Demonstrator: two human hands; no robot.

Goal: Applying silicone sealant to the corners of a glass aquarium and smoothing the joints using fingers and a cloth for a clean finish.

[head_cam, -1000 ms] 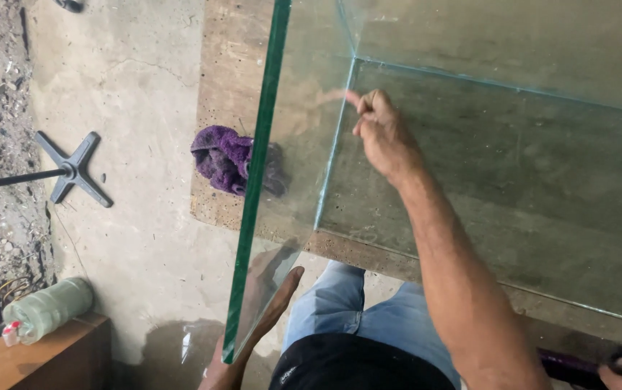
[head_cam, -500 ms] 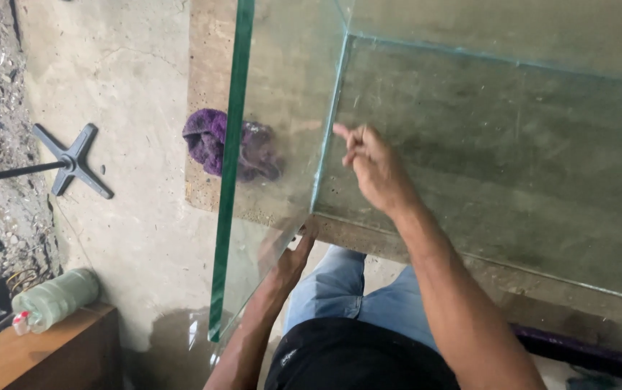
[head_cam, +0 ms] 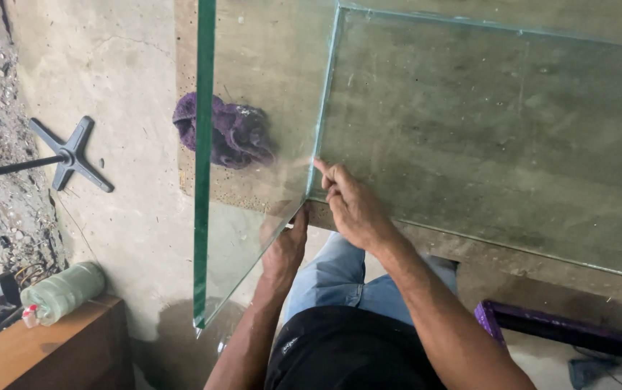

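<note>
I see the glass tank sitting on the board, right hand with its finger pressed along the tank's corner seam, left hand apparently gripping the side pane's lower edge just below, and I'd judge the glass heavy, stiff, slippery, fragile, best held by its edges.

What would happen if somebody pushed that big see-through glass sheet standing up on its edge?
The glass sheet looks stiff, so it probably wouldn't bend. Standing on a thin edge, it could likely tip; the left hand and right hand touch it near the corner. It looks smooth, so maybe slippery, and probably breakable.
</note>
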